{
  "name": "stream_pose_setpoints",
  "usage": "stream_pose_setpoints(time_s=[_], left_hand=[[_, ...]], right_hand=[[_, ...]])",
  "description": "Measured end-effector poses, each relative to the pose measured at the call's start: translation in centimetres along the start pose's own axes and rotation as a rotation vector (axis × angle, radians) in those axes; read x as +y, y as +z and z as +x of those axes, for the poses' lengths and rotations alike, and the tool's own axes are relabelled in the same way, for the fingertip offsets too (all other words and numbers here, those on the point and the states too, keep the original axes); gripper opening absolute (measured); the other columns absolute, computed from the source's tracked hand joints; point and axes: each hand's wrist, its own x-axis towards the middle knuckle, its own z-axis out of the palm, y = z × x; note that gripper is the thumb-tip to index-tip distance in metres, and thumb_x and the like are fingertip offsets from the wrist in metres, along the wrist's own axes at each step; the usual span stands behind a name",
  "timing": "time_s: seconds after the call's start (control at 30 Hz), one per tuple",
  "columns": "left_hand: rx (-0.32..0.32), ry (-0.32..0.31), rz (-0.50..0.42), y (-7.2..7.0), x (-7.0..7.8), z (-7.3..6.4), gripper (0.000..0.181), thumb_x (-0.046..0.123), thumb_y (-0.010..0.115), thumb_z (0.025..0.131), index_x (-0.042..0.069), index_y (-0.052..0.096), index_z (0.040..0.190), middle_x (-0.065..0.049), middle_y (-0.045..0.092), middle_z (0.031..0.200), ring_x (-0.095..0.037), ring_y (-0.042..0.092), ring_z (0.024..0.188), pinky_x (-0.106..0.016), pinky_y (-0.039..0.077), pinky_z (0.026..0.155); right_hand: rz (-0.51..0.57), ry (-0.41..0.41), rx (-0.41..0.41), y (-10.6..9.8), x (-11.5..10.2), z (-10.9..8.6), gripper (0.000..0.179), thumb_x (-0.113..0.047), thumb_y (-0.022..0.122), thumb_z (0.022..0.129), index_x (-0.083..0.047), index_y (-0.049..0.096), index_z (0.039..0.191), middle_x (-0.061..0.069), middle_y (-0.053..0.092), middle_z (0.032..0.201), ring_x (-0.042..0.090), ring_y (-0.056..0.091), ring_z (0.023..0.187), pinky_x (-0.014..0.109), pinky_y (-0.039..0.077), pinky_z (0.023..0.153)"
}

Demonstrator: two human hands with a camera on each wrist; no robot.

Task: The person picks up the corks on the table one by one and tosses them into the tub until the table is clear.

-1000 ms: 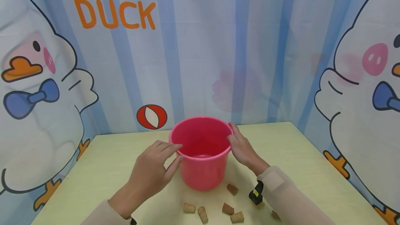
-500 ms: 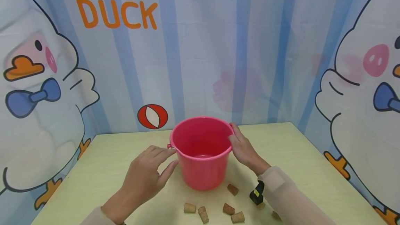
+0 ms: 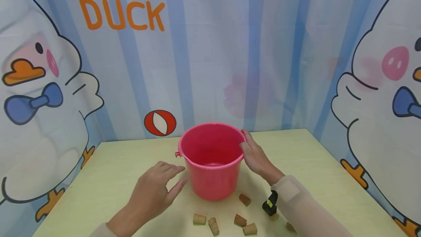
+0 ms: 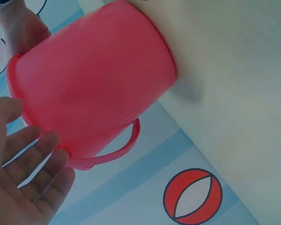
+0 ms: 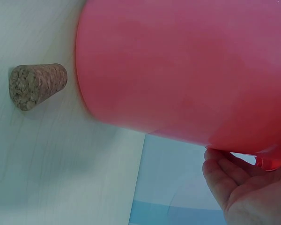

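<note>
A pink bucket [image 3: 213, 182] stands upright on the table, its inside showing only a bare bottom. My right hand [image 3: 258, 158] grips its rim on the right; in the right wrist view the fingers [image 5: 220, 173] lie against the outer wall. On the other side, my left hand [image 3: 152, 185] hovers just off the bucket, fingers loosely spread and holding nothing. The bucket's handle [image 4: 129, 147] hangs down the outside in the left wrist view. In front of the bucket lie several cork stoppers [image 3: 199, 219], and one cork stopper [image 5: 37, 84] shows close to its base.
The pale wooden table [image 3: 131, 160] ends at a striped blue curtain [image 3: 213, 65] printed with ducks, which closes off the back and both sides. Some corks lie partly under the right sleeve [image 3: 306, 200] as seen from the head.
My left hand has left the bucket's left rim and moved down and slightly left, uncovering the handle's lug. The right hand and the bucket have stayed put.
</note>
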Motion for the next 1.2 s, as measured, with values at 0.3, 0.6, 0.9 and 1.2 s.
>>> stream_pose_setpoints(time_s=[0.3,0.6,0.9,1.2], left_hand=[[-0.058,-0.015,-0.024,0.9,0.1,-0.6,0.035,0.033,0.086,0.083,0.019,0.079,0.114,0.008,0.077,0.1,-0.01,0.068,0.094,-0.028,0.061,0.079],[-0.141,-0.016,-0.077,1.6,-0.1,-1.0,0.044,0.04,0.085,0.082,0.023,0.077,0.122,0.012,0.076,0.109,-0.007,0.069,0.1,-0.031,0.06,0.085],[-0.237,-0.01,-0.113,1.8,-0.3,-1.2,0.047,0.044,0.084,0.082,0.022,0.077,0.122,0.011,0.075,0.113,-0.008,0.068,0.102,-0.033,0.06,0.086],[-0.352,-0.002,-0.165,2.2,-0.6,-1.5,0.049,0.047,0.081,0.085,0.018,0.075,0.124,0.009,0.075,0.115,-0.011,0.068,0.105,-0.035,0.06,0.088]], right_hand=[[-0.002,-0.003,0.0,0.0,0.0,0.0,0.063,-0.024,0.03,0.106,-0.011,0.011,0.165,0.011,0.023,0.168,0.037,0.028,0.151,0.062,0.031,0.116],[-0.01,-0.006,-0.001,0.0,0.0,0.0,0.063,-0.025,0.029,0.106,-0.011,0.012,0.165,0.011,0.023,0.168,0.037,0.027,0.151,0.063,0.03,0.117],[-0.016,0.001,0.004,0.0,0.0,0.0,0.063,-0.025,0.029,0.106,-0.011,0.012,0.165,0.011,0.023,0.168,0.037,0.026,0.152,0.063,0.03,0.117],[-0.01,-0.002,-0.001,0.0,-0.1,-0.1,0.063,-0.024,0.03,0.106,-0.01,0.011,0.165,0.012,0.022,0.169,0.037,0.025,0.152,0.062,0.03,0.117]])
